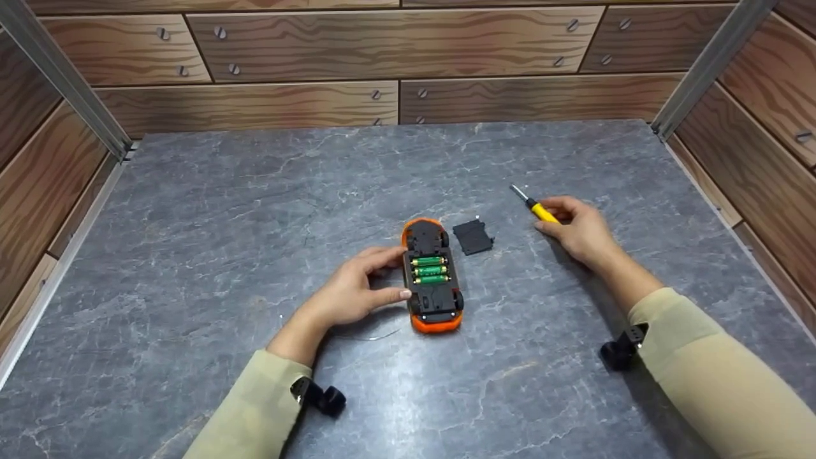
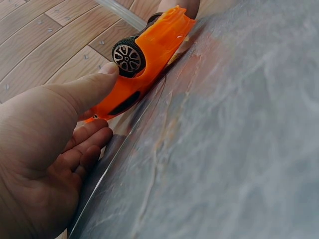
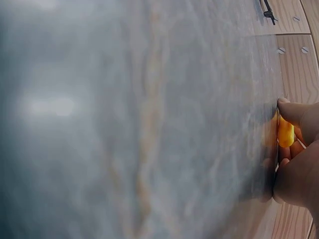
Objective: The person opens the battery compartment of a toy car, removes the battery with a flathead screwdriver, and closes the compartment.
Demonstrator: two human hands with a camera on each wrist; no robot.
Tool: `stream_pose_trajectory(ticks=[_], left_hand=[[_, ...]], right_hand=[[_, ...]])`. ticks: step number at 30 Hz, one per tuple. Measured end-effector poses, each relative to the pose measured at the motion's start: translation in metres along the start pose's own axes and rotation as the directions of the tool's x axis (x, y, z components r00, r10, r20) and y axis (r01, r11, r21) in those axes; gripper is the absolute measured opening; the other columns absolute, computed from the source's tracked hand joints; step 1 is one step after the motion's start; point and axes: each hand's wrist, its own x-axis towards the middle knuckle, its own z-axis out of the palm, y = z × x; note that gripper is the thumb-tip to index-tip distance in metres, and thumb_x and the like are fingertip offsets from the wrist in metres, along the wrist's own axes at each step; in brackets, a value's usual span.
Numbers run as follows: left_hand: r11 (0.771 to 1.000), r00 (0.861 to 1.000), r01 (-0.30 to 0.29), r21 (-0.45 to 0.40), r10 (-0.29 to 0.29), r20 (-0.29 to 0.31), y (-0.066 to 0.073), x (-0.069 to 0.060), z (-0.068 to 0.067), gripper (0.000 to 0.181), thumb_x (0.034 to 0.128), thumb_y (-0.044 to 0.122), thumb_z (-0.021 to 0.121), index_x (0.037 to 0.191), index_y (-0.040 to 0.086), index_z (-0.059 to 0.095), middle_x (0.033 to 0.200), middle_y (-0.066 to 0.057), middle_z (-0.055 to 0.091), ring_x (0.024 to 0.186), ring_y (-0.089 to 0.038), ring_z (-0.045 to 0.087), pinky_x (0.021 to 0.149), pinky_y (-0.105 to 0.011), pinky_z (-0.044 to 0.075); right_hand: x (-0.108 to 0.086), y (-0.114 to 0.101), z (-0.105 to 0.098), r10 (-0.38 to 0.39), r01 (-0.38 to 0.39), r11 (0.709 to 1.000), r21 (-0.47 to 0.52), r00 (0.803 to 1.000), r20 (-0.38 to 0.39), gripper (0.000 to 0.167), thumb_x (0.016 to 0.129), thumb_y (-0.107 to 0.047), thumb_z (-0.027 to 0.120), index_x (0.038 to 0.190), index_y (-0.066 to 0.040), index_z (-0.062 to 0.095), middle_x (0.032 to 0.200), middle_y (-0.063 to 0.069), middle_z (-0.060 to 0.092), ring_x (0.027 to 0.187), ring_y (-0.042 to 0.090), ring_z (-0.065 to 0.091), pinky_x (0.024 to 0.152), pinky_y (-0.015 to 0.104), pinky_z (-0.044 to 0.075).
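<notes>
Left grip (image 1: 347, 288): released, at the left side of the toy car (image 1: 437, 297); thumb against a wheel (image 2: 128, 59), fingers not wrapped round.
Toy car: wheels up on the table (image 1: 542, 395), underside uncovered.
Batteries (image 1: 431, 271): three, green, side by side across the middle of the toy car; polarity marks too small to read.
Cover (image 1: 473, 238): black, flat, just right of the toy car's far half.
Right grip (image 1: 583, 234): well right of the toy car, pinching the screwdriver (image 1: 534, 205) by its yellow end.
Screwdriver: right of and beyond the toy car, shaft pointing away; tip contact unclear.
Handling (judgement): steady the toy car with light thumb pressure, lest it rock; keep the shaft clear of cover and batteries; keep the pinch firm so the round handle cannot roll.
</notes>
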Motion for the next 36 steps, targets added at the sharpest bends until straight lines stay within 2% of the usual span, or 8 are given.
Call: stream_pose_trajectory(ticks=[6,11,20,25,27,30,34,36], left_hand=[[1.000,1.000,0.004,0.011,-0.004,0.001,0.000,-0.001,0.001,0.076,0.0894,0.032,0.088,0.156,0.017,0.055,0.149,-0.002,0.058,0.127,-0.018,0.060,0.115,-0.042,0.043],[1.000,1.000,0.010,0.009,-0.010,0.005,0.000,-0.001,0.002,0.077,0.0894,0.033,0.088,0.157,0.017,0.054,0.149,-0.002,0.058,0.128,-0.019,0.060,0.117,-0.044,0.042],[1.000,1.000,0.023,0.000,-0.023,0.005,-0.001,0.000,0.000,0.078,0.0890,0.033,0.088,0.157,0.017,0.053,0.150,-0.002,0.057,0.129,-0.020,0.059,0.118,-0.045,0.040],[1.000,1.000,0.012,-0.002,-0.012,0.007,-0.001,0.000,-0.002,0.077,0.0895,0.030,0.088,0.157,0.016,0.054,0.150,-0.004,0.058,0.127,-0.020,0.060,0.115,-0.041,0.043],[1.000,1.000,0.008,-0.001,-0.008,0.005,0.000,0.001,-0.002,0.077,0.0894,0.030,0.088,0.157,0.015,0.054,0.149,-0.004,0.058,0.126,-0.020,0.060,0.115,-0.041,0.044],[1.000,1.000,0.006,0.000,-0.006,0.006,0.000,0.001,-0.002,0.077,0.0893,0.030,0.088,0.157,0.014,0.053,0.149,-0.004,0.058,0.126,-0.020,0.061,0.115,-0.041,0.044],[1.000,1.000,0.009,-0.005,-0.009,0.009,0.001,0.001,-0.001,0.078,0.0892,0.030,0.088,0.157,0.014,0.053,0.149,-0.004,0.058,0.127,-0.020,0.061,0.116,-0.042,0.044],[1.000,1.000,0.012,-0.009,-0.012,0.014,0.001,0.000,-0.001,0.078,0.0890,0.031,0.088,0.157,0.015,0.053,0.149,-0.004,0.058,0.127,-0.021,0.060,0.116,-0.043,0.043]], right_hand=[[-0.001,0.005,0.000,-0.023,0.023,1.000,0.012,0.999,-0.026,0.040,0.097,-0.007,0.077,0.133,0.007,0.067,0.120,0.027,0.071,0.097,0.010,0.061,0.084,0.012,0.043],[-0.003,0.008,-0.001,-0.022,0.027,0.993,0.116,0.999,-0.046,0.038,0.098,-0.004,0.074,0.132,0.011,0.066,0.119,0.028,0.072,0.089,-0.006,0.060,0.081,0.008,0.046],[-0.006,-0.003,-0.009,0.049,-0.009,0.935,0.355,0.993,-0.103,0.043,0.097,-0.005,0.077,0.134,0.013,0.063,0.100,-0.011,0.074,0.086,-0.001,0.065,0.078,0.012,0.054],[-0.011,-0.024,-0.017,0.000,0.055,0.921,0.387,0.990,-0.143,0.037,0.095,-0.004,0.079,0.129,0.007,0.069,0.095,-0.013,0.071,0.084,0.002,0.066,0.075,0.012,0.054],[-0.015,-0.036,-0.017,-0.007,0.072,0.892,0.446,0.989,-0.146,0.030,0.094,-0.003,0.080,0.123,0.001,0.074,0.095,-0.009,0.073,0.083,0.005,0.068,0.075,0.014,0.055],[-0.021,-0.051,-0.014,-0.017,0.101,0.816,0.568,0.988,-0.152,0.026,0.092,0.002,0.080,0.117,-0.007,0.077,0.098,-0.001,0.074,0.086,0.010,0.070,0.078,0.017,0.058],[-0.028,-0.066,-0.006,-0.019,0.135,0.688,0.713,0.985,-0.169,0.032,0.091,0.013,0.075,0.120,-0.001,0.073,0.101,0.006,0.077,0.087,0.014,0.072,0.080,0.021,0.060],[-0.031,-0.071,-0.002,-0.011,0.138,0.643,0.754,0.985,-0.172,0.034,0.092,0.016,0.072,0.123,0.002,0.069,0.101,0.007,0.078,0.087,0.014,0.072,0.080,0.021,0.060]])
